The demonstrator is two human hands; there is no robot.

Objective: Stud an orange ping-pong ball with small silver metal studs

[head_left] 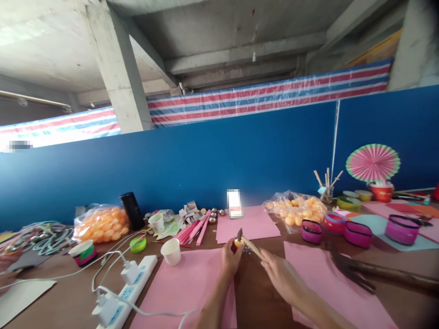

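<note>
Near the table's middle, my left hand [232,256] is closed around a small yellow-orange rounded piece [238,243], mostly hidden by the fingers. My right hand [279,274] grips the pale wooden handle of a small hammer-like tool [252,248]. Its dark head touches or lies just above the rounded piece; I cannot tell which. Small shiny bits [247,249] show behind the hands. Under the left forearm lies a pink paper sheet [192,283], with a white paper cup [170,252] at its far left corner.
A claw hammer [384,270] lies on pink paper at right. Bags of orange balls [103,224] [300,209] stand at the back. Left are a corded power strip [137,283] and another person's hand [8,258]. Purple bands [357,234] sit back right, before a blue partition [240,155].
</note>
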